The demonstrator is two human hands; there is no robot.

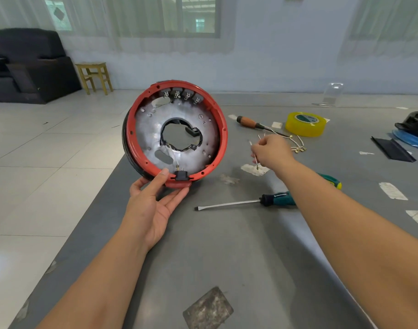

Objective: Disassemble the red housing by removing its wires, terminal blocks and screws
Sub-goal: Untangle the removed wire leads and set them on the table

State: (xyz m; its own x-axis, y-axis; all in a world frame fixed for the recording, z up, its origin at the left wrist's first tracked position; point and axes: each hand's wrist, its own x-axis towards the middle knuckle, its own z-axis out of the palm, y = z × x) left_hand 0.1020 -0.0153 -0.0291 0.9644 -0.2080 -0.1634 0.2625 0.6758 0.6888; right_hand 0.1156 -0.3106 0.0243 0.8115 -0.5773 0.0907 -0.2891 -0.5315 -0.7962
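Nearest, a worn patch [208,308] marks the table [227,257] at 6 o'clock. Further out, the left hand [153,205] props the housing [176,131] upright at 11 o'clock, thumb on the red rim beside a black plug [181,175], fingers curled underneath. That light grip could let the ring roll or tip. At 1 o'clock the right hand [272,151] pinches a thin wire [253,153] above the table; it could snag the loose wires [297,146] beyond. A screwdriver [246,202] lies between.
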